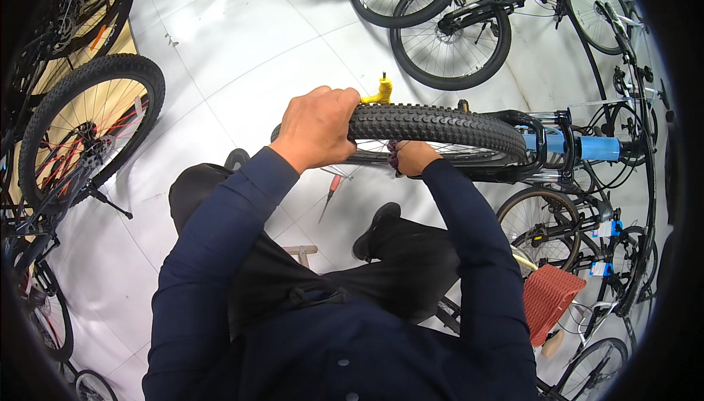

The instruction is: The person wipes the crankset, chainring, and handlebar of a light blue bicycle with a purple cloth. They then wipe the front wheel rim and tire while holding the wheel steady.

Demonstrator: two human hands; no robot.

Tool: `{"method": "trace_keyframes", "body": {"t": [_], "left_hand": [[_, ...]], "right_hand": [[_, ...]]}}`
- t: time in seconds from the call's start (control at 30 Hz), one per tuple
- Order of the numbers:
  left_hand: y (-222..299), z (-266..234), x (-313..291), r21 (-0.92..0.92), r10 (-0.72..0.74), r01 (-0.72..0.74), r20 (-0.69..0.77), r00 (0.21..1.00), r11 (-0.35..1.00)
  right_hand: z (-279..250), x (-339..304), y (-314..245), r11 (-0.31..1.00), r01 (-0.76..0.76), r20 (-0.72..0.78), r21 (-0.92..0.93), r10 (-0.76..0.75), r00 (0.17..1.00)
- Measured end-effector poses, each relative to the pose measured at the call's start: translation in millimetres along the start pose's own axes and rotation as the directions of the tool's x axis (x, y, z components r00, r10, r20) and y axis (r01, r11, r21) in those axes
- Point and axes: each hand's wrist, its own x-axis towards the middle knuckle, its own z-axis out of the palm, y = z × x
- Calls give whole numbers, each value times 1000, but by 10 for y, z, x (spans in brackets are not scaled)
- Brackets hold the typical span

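Observation:
A bicycle wheel with a black knobbly tyre (440, 120) stands edge-up in front of me, set in a black and silver fork (543, 140) on its right. My left hand (319, 128) is closed over the left part of the tyre, thumb on the near side. Just past its knuckles a yellow hooked piece (378, 93) with a dark tip sticks up beyond the tyre. My right hand (415, 158) is low at the near side of the rim, fingers curled around a dark maroon bunched piece (394, 155). Its fingertips are partly hidden, and its kind is unclear.
A red-handled screwdriver (334, 187) lies on the white tiled floor (242, 56) between my feet, near a small wooden stool (301, 250). Bicycles (92, 129) crowd the left; others (451, 34) stand at the back and right. A red woven basket (550, 302) is beside my right arm.

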Motion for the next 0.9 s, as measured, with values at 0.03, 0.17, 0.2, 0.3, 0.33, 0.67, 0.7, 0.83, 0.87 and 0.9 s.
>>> {"method": "trace_keyframes", "body": {"t": [0.03,0.17,0.2,0.3,0.33,0.67,0.7,0.83,0.87,0.9], "left_hand": [[9,4,-6,1,3,-3,2,1000,1000],[44,14,-22,16,22,-22,0,1000,1000],[47,17,-25,19,27,-27,-5,1000,999],[44,24,-14,33,26,-26,1,1000,999],[44,27,-12,43,23,-23,2,1000,999],[-31,24,-7,16,26,-25,-41,999,1000],[-35,26,-8,11,29,-28,-53,998,1000],[-27,17,-12,10,26,-25,-55,998,1000],[-18,11,-12,13,16,-16,-35,999,1000],[-12,-2,-11,18,8,-7,-17,1000,1000]], "right_hand": [[-38,-52,-21,1000,-11,16,25,11,1000],[-81,-117,9,1000,19,5,15,-19,1000],[-41,-90,49,999,13,44,48,-15,999],[127,79,231,975,184,19,122,-187,982],[182,144,270,938,325,-47,122,-322,946],[-299,-592,-280,803,33,-334,595,210,919],[-315,-712,-378,813,95,-474,575,236,848],[-154,-1403,-406,657,206,-522,725,330,787],[-94,-1489,-394,579,83,-370,811,397,840],[-38,-1557,-372,504,35,-277,863,414,867]]}}
